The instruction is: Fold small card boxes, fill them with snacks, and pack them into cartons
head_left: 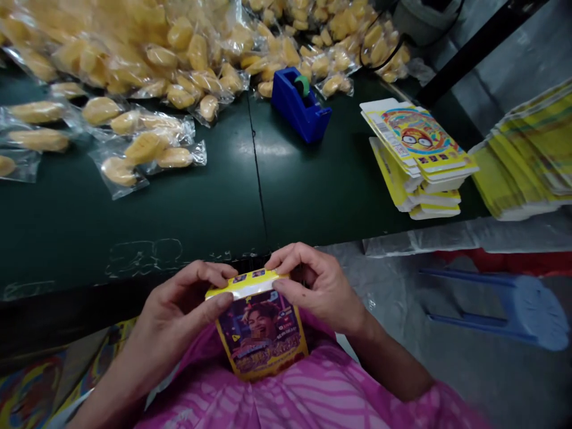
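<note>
- The yellow box [263, 333], a flat rectangular carton with a purple printed front, stands before the person's body at the near edge of the counter, its lower end against pink patterned clothing [308, 393]. A pale, shiny strip runs along its top edge; its top looks closed, so its contents are hidden.
- The left hand [183, 307] grips the box's top left corner, thumb on the front edge, its curled fingers [217, 275] on the top, parted only by the box.
- The right hand [319, 289] pinches the top right corner likewise, thumb in front, fingers bent over the top panel.
- The counter [214, 208] is dark green and smooth, with a seam across it and pale scribbles near its front.
- On it sits a blue tape dispenser [297, 110] of hard plastic, holding a green roll [302, 85].
- Crinkled, clear packets [152, 149], each with rounded yellow pieces inside, lie loose at left and heap up behind.
- To the right are a stack of printed cartons [420, 146] in glossy card and, beside it, a larger blurred yellow stack [522, 155].
- Below right, a blue stool [538, 310] lies tipped on its side.
</note>
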A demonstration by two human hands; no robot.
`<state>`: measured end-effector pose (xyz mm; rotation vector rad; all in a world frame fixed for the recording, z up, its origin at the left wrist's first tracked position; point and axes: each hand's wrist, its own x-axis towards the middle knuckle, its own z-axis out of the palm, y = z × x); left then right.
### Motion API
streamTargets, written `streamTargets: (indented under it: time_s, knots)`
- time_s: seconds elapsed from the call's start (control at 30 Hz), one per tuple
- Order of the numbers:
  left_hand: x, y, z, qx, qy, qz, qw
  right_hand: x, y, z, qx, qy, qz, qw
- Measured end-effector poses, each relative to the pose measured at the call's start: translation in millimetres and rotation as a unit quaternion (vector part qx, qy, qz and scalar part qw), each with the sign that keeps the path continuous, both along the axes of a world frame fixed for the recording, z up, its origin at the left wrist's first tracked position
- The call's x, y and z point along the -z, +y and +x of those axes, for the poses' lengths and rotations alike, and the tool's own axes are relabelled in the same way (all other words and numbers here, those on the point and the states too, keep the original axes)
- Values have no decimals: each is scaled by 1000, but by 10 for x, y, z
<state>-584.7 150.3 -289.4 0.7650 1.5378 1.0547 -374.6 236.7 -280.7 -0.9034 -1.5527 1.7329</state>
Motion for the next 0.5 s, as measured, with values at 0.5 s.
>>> streamTargets:
  time_s: [0.5]
  knots:
    - [-165,218,-143,125,109,64,984,-25,104,-96,6,-16,51,999]
